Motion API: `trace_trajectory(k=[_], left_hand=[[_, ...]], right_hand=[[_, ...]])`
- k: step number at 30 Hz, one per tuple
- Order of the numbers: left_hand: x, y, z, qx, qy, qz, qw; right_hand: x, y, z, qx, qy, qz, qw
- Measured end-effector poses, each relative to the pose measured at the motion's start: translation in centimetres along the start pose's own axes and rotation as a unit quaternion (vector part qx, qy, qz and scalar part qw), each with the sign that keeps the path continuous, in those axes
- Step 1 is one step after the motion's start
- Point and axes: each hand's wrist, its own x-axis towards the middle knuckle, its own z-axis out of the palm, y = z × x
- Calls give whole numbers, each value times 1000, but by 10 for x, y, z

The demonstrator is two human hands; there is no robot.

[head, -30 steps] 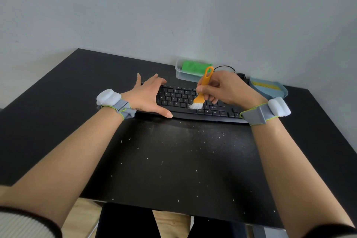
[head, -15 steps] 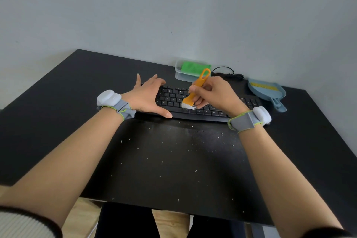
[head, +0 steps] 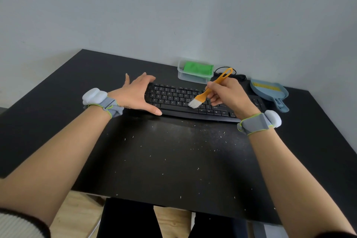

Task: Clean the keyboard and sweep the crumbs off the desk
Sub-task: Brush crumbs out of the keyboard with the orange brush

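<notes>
One black keyboard [head: 193,102] lies across the far middle of one black desk [head: 58,92]. The left hand [head: 135,94] braces the keyboard's left end, fingers spread and straight, thumb along the front edge. The right hand [head: 228,93] grasps one orange brush [head: 209,89] by its handle, fingers curled; the white bristles touch the keys near the centre. Many pale crumbs [head: 193,152] lie scattered on the desk before the keyboard. Behind it stand one clear container [head: 193,78] holding one green cloth [head: 198,68], and one blue dustpan [head: 270,92]. Two wristbands, one per wrist.
</notes>
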Motion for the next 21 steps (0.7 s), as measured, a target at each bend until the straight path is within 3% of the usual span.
trace_trajectory(k=[12, 15, 18, 21], left_hand=[[-4, -13, -10, -31, -8, -2, 999], [-5, -14, -10, -32, -7, -3, 999], [-6, -14, -10, -33, -9, -2, 999], [-7, -15, -9, -43, -4, 0, 999]], right_hand=[[0, -9, 37, 2, 25, -19, 1000], [-1, -13, 54, 53, 2, 0, 999], [-2, -18, 63, 179, -32, 44, 982], [-1, -21, 57, 219, -9, 57, 974]])
